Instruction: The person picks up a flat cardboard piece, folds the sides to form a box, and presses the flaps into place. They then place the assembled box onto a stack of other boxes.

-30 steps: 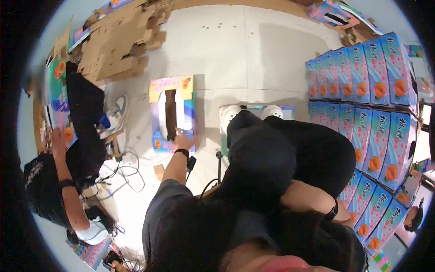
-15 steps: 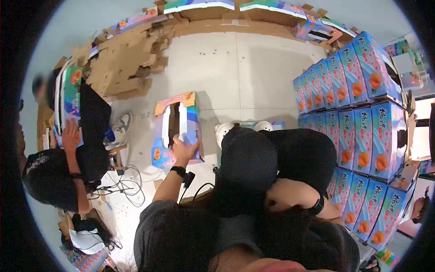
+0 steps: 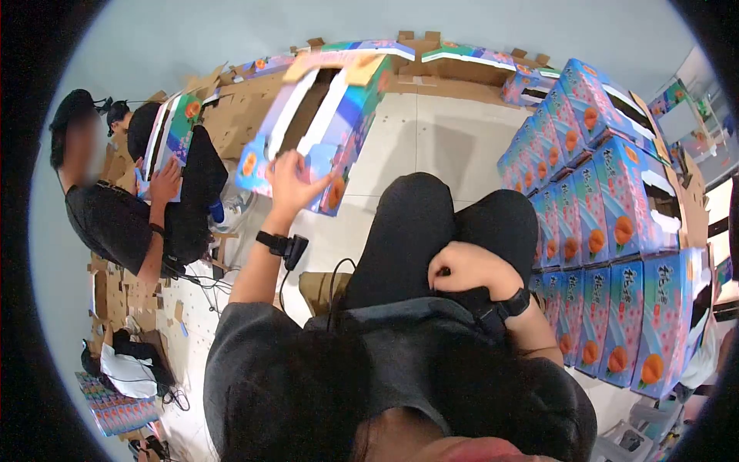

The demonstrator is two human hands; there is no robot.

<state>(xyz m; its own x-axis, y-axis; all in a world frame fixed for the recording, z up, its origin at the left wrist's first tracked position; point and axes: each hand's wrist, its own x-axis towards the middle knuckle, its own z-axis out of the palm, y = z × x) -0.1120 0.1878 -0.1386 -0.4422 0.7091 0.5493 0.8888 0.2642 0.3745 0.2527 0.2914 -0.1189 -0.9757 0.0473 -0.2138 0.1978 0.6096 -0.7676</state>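
My left hand (image 3: 292,185) grips the near end of a blue, purple and green carton (image 3: 350,142) printed with orange fruit. Raised ahead of me and to the left, the carton tilts, and a long dark slot between white flaps shows on its top. A brown cardboard flap lies at its far end. My right hand (image 3: 462,267) rests on my thigh near the knees, its fingers curled, with nothing visible in them.
Stacked blue cartons (image 3: 616,223) rise in rows at my right. At the left a seated co-worker (image 3: 115,223) holds a similar carton (image 3: 171,142). Brown cardboard (image 3: 231,115) and more cartons line the far wall. Cables (image 3: 204,279) lie on the floor at the left.
The carton in my left hand has risen off the floor and moved forward. My right hand shows more fully on my thigh. The view has shifted, and the co-worker sits more upright.
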